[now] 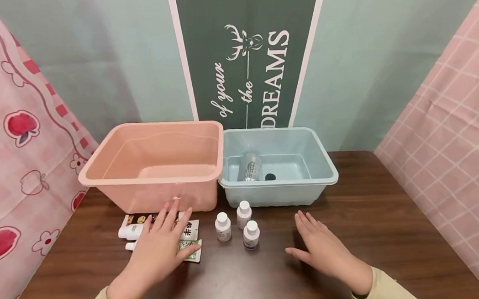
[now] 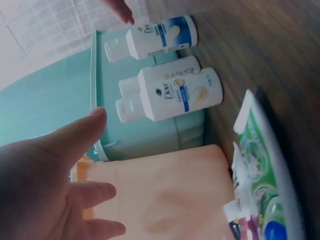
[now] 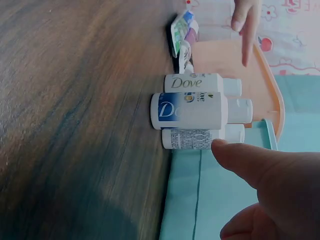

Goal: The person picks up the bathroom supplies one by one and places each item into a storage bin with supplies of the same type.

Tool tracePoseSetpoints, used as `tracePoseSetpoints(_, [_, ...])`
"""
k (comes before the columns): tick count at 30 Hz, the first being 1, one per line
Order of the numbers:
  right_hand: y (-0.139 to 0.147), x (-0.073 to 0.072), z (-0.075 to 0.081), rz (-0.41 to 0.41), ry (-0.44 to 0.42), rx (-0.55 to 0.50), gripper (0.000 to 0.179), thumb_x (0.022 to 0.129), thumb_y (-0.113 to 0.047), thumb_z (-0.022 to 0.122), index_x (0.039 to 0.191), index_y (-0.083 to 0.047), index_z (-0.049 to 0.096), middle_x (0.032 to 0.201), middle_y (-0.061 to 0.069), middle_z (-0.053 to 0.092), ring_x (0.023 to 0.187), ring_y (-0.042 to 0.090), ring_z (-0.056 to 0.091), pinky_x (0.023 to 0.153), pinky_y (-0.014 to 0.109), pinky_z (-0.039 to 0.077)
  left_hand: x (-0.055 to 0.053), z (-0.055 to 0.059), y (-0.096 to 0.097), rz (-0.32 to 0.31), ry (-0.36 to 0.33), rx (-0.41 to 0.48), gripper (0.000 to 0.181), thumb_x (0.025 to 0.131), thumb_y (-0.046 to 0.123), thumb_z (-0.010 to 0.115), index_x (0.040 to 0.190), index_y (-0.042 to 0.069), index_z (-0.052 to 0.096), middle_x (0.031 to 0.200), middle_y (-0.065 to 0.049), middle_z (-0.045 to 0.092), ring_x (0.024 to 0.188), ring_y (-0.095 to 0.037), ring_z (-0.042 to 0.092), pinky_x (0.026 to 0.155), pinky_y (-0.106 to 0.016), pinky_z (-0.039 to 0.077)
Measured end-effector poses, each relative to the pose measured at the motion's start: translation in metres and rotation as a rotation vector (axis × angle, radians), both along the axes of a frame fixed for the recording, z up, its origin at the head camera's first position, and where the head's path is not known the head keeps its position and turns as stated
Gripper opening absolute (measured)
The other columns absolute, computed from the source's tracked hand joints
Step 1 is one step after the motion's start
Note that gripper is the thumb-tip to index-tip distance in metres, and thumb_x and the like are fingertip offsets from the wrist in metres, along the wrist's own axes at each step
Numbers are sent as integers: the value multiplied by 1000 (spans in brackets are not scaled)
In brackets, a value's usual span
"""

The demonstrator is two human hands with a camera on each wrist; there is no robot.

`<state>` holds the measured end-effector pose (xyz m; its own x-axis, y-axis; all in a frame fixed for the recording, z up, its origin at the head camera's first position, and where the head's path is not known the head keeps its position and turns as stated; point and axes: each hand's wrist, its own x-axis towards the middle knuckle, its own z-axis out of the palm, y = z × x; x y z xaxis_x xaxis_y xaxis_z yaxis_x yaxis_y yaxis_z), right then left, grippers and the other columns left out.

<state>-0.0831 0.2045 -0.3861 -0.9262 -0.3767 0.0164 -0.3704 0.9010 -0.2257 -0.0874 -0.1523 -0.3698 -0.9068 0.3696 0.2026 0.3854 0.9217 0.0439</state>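
My left hand (image 1: 160, 246), fingers spread and straight, is over a small group of toothpaste tubes near the left basin. One tube has a green printed end (image 1: 193, 251), another is white (image 1: 130, 232), and a dark-printed one (image 1: 136, 219) lies behind them. Three white Dove bottles (image 1: 223, 228) stand upright with caps on, just right of that hand; their labels show in the left wrist view, one with a blue panel (image 2: 177, 34). To the right of the bottles, my right hand (image 1: 323, 250) is held over the table with extended fingers. Neither hand grips anything.
A peach basin (image 1: 172, 192) stands behind the tubes. Beside it is a light blue basin (image 1: 275, 195) with a clear cylindrical container (image 1: 252, 168) lying inside and a dark round spot on its floor. Patterned curtains hang around the brown wooden table (image 1: 384, 232).
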Motion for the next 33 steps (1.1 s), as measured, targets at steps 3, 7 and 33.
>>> tracePoseSetpoints(3, [2, 1, -1, -6, -15, 6, 78, 82, -43, 65, 133, 12, 42, 138, 28, 40, 128, 43, 36, 101, 57, 30, 1, 0, 2, -6, 1, 20, 78, 80, 62, 56, 140, 14, 44, 149, -17, 28, 135, -35, 27, 99, -61, 28])
tracePoseSetpoints(7, [1, -1, -1, -9, -22, 8, 77, 82, -43, 65, 133, 10, 42, 138, 26, 41, 128, 41, 36, 101, 58, 30, 0, 5, 1, -17, 33, 40, 77, 80, 60, 58, 139, 13, 45, 147, -17, 32, 134, -35, 30, 99, -61, 30])
tracePoseSetpoints(33, [-4, 0, -9, 32, -51, -66, 72, 82, -42, 67, 130, 8, 48, 131, 21, 51, 122, 31, 48, 102, 59, 26, -40, 10, -42, -47, 519, 337, 68, 94, 56, 33, 119, -3, 55, 128, -27, 48, 115, -44, 45, 92, -59, 35])
